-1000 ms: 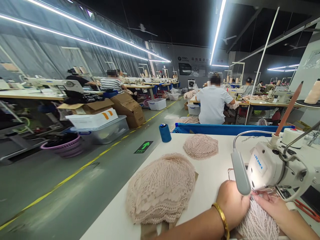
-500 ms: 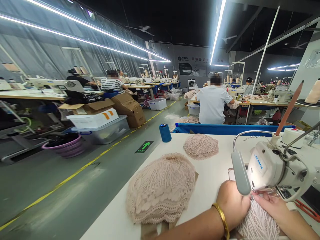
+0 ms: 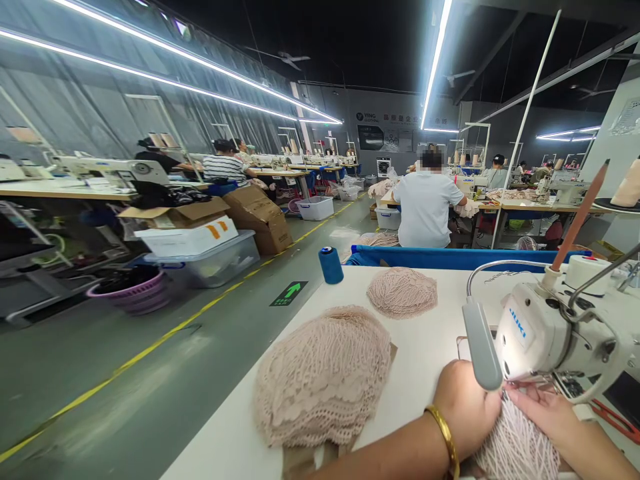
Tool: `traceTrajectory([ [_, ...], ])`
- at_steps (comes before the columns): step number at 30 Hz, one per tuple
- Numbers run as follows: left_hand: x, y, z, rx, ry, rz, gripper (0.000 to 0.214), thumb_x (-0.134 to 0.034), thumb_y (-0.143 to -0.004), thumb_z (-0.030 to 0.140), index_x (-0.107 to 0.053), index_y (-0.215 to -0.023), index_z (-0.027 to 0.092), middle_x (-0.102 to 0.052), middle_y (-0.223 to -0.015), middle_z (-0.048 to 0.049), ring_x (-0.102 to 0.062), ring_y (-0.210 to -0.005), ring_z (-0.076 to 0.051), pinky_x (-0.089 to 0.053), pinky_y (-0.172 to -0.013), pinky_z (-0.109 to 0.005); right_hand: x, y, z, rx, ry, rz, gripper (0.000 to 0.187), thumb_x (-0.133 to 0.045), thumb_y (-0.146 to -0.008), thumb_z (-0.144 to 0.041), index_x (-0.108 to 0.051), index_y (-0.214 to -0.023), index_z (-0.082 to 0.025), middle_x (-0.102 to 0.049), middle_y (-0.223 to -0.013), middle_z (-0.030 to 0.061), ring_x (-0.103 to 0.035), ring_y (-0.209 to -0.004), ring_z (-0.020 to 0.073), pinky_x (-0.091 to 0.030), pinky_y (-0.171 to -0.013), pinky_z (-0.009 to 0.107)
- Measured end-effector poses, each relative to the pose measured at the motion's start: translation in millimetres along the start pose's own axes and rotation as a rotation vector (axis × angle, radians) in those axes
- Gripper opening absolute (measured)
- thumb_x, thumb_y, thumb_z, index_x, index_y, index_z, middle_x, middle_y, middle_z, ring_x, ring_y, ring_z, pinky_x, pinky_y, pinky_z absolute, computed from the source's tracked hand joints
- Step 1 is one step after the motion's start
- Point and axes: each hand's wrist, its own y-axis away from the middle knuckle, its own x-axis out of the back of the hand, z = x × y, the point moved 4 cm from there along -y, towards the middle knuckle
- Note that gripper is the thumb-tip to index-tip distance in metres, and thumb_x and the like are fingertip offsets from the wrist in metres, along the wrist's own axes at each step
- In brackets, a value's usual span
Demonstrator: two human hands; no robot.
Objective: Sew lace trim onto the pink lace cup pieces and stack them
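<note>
– White counter (image 3: pixel 430 347), what stands on it?
– At its right side stands the white sewing machine (image 3: pixel 550 333). Left of it lies a large heap of beige knit pieces (image 3: pixel 323 377), and behind that a smaller heap (image 3: pixel 401 292), well apart.
– And the piece under work?
– The beige knit piece (image 3: pixel 517 447) lies at the near edge, under the machine's head, between both hands. The left hand (image 3: pixel 467 403) has its fingers curled on it; the right hand (image 3: pixel 543 413) pinches it just beside the needle.
– Smaller things?
– A blue thread spool (image 3: pixel 331 265) stands upright at the far left corner, and a gold bangle (image 3: pixel 445 437) sits on the left wrist.
</note>
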Motion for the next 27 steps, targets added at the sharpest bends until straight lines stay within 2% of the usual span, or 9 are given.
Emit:
traceTrajectory([
  [7,-2.2,0,0,-0.010,0.013,0.018,0.021,-0.063,-0.092,0.028,-0.070,-0.074,0.021,-0.072,-0.072,-0.0020,-0.067,-0.068,-0.019,-0.045,-0.064,-0.028,0,-1,3,0.012,-0.020,-0.003,0.037,-0.095,-0.062,-0.049,-0.084,-0.084,-0.020,-0.087,-0.095,0.0124,-0.083,-0.101,0.0398,-0.062,-0.105,0.051],
  [13,-3.6,0,-1,-0.006,0.028,0.029,0.020,-0.063,-0.092,0.026,-0.073,-0.075,0.021,-0.072,-0.071,-0.0013,-0.067,-0.067,-0.018,-0.046,-0.063,-0.027,-1,0,9,0.012,-0.012,0.008,0.038,-0.091,-0.067,-0.051,-0.084,-0.086,-0.019,-0.086,-0.098,0.0147,-0.083,-0.099,0.0382,-0.064,-0.098,0.049],
  [20,-3.5,0,-2,-0.006,0.018,0.034,0.021,-0.064,-0.092,0.027,-0.073,-0.074,0.021,-0.074,-0.073,-0.0027,-0.070,-0.070,-0.019,-0.047,-0.067,-0.028,0,-1,14,0.027,0.020,0.030,0.036,-0.091,-0.068,-0.052,-0.084,-0.086,-0.021,-0.086,-0.100,0.0147,-0.081,-0.105,0.0380,-0.061,-0.104,0.049],
  [27,-5.2,-1,-3,-0.010,-0.003,0.034,0.021,-0.064,-0.093,0.028,-0.072,-0.075,0.021,-0.075,-0.075,-0.0027,-0.071,-0.073,-0.020,-0.048,-0.069,-0.029,0,-5,14,0.025,0.095,0.006,0.035,-0.088,-0.069,-0.052,-0.084,-0.086,-0.022,-0.086,-0.101,0.0137,-0.081,-0.104,0.0375,-0.062,-0.100,0.048],
])
